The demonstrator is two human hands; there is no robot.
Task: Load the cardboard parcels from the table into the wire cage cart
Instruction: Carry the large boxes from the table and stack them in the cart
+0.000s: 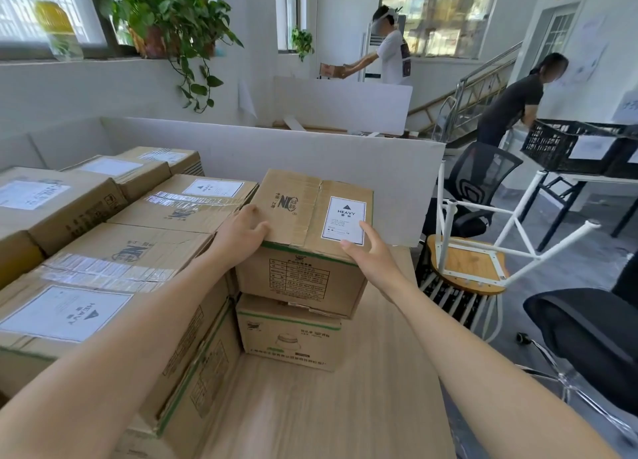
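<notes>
A cardboard parcel [303, 217] with a white HEAVY label stands on top of a second parcel [290, 334] on the wooden table [310, 407]. My left hand [241, 237] rests on the top parcel's left front edge, fingers lying over the lid. At its right front corner my right hand [369, 248] has straight fingers touching the label. Several more taped parcels [114, 262] are stacked two high to the left. No wire cage cart is in view.
A white partition [345, 168] backs the table. To the right stand an upturned white-legged stool [469, 262], a black mesh chair [480, 186] and a black office chair [587, 334]. Two other people work further back, near a black crate [566, 148].
</notes>
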